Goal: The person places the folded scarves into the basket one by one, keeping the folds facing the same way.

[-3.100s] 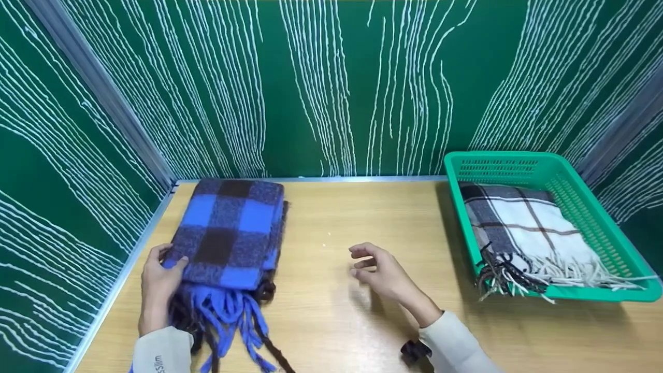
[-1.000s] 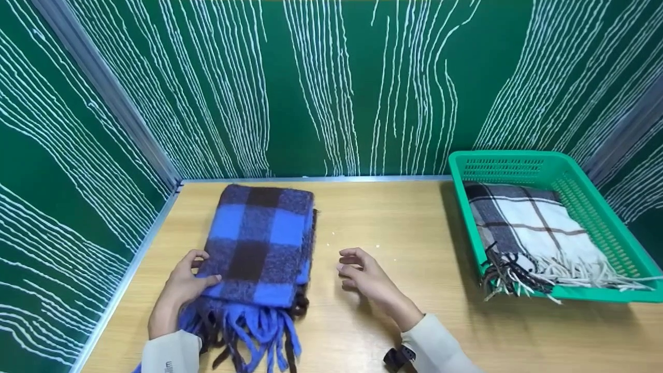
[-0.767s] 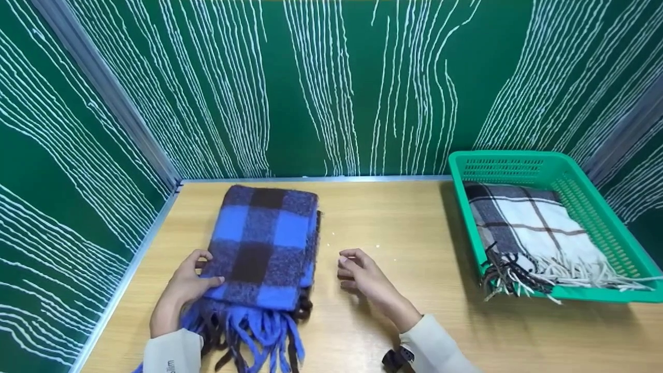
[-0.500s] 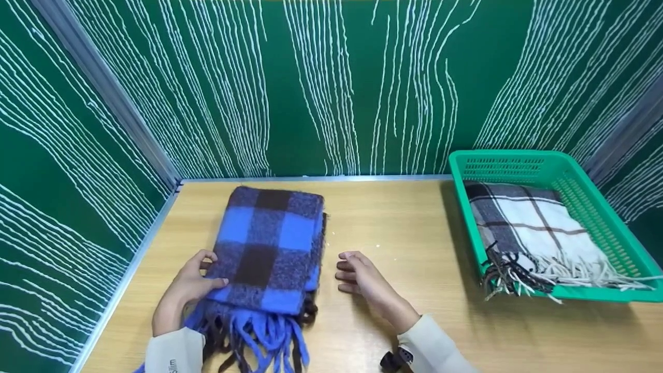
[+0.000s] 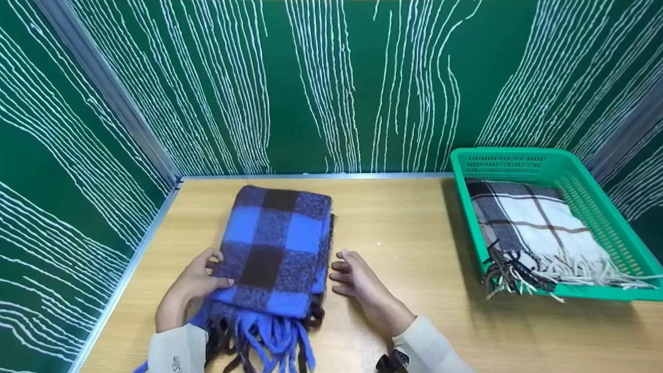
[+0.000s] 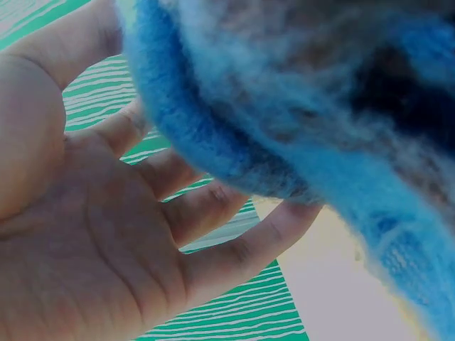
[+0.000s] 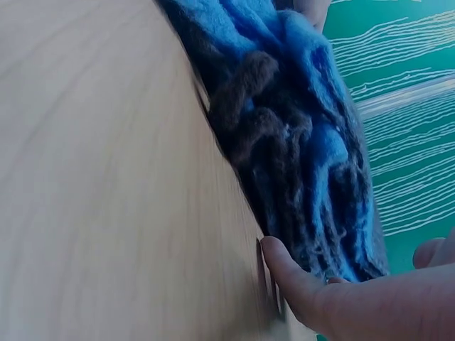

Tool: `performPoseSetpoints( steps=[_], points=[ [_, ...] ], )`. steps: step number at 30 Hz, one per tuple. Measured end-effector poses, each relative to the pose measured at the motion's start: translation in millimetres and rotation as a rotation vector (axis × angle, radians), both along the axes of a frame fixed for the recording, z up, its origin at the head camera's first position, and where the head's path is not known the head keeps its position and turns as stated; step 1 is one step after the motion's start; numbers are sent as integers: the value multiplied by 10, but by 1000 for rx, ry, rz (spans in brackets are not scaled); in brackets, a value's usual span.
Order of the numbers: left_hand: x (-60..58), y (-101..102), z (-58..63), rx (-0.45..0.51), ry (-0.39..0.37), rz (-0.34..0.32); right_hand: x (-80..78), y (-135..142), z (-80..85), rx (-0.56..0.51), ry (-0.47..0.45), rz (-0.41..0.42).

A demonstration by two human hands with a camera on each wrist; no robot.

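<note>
A folded blue and dark brown plaid scarf (image 5: 267, 264) lies on the table, its long fringe (image 5: 269, 336) spread toward the near side. My left hand (image 5: 191, 285) grips its left edge, thumb on top and fingers at the side. In the left wrist view, the fingertips of this left hand (image 6: 92, 234) pass behind the thick blue fold (image 6: 206, 135). By the scarf's right edge, my right hand (image 5: 365, 290) has loosely bent fingers and holds nothing. The right wrist view shows a right fingertip low beside the layered side of the scarf (image 7: 284, 142).
A green plastic basket (image 5: 616, 217) stands at the right, holding a folded white, grey and brown checked scarf (image 5: 544, 223) whose fringe hangs over the front rim. Green panels (image 5: 311, 103) with white lines enclose the wooden table (image 5: 404, 217) at the back and sides. Small white specks dot the tabletop.
The blue plaid scarf has slid to the right along the table with my left hand. My right hand has moved slightly left, so the gap to the scarf is narrower.
</note>
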State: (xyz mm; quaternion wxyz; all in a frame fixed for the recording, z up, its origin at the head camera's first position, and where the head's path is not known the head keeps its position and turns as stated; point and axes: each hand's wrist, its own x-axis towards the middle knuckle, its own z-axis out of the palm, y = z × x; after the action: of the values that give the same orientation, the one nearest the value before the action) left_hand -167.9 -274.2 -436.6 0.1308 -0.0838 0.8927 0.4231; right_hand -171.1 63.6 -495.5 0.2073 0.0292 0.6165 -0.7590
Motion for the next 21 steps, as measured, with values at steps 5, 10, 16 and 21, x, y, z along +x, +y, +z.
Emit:
performPoseSetpoints(
  steps=[5,10,16,21],
  points=[
    [4,16,12,-1,1,-25,18,-41,4,-15,-9,-5],
    [10,42,25,19,-9,-17,49,-80,12,-45,-39,-41],
    [12,48,19,48,-31,2,96,-143,32,-82,-81,-84],
    [-6,36,12,12,-11,-22,122,-197,42,-109,-105,-84]
  ],
)
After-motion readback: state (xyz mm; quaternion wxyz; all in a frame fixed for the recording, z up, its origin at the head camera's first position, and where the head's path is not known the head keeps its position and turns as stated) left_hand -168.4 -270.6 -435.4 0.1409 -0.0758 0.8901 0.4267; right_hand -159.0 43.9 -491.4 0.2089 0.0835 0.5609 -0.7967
